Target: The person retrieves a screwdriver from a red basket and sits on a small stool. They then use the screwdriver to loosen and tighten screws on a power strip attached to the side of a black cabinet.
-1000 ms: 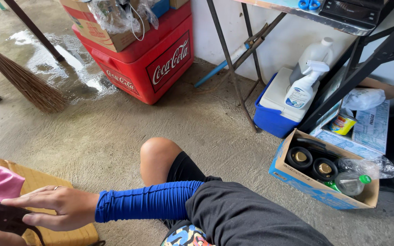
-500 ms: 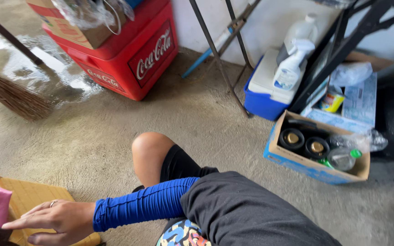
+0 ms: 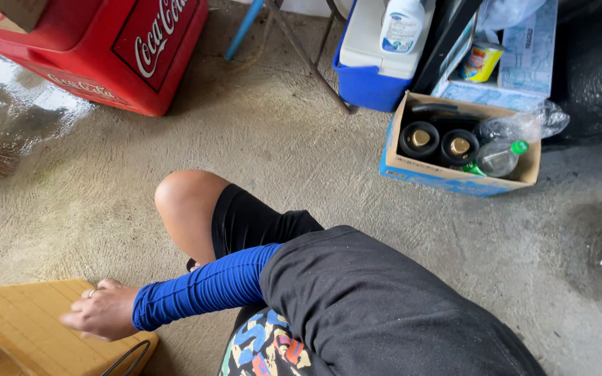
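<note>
Your right hand (image 3: 102, 315), fingers loosely spread, rests flat on the yellow woven board (image 3: 29, 327) lying on the concrete floor (image 3: 301, 153) at lower left, pinching nothing. It looks stiff and light; take its near edge. Your left hand is out of view.

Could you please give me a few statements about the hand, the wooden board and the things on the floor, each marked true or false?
1. The hand with the blue sleeve rests on a wooden board. True.
2. The hand wears a glove. False: it is bare, with a ring on one finger.
3. The cardboard box holds a plastic bottle with a green cap. True.
4. The red cooler stands right of the box. False: it stands far to its left.
5. A spray bottle stands on the blue cooler. True.
</note>
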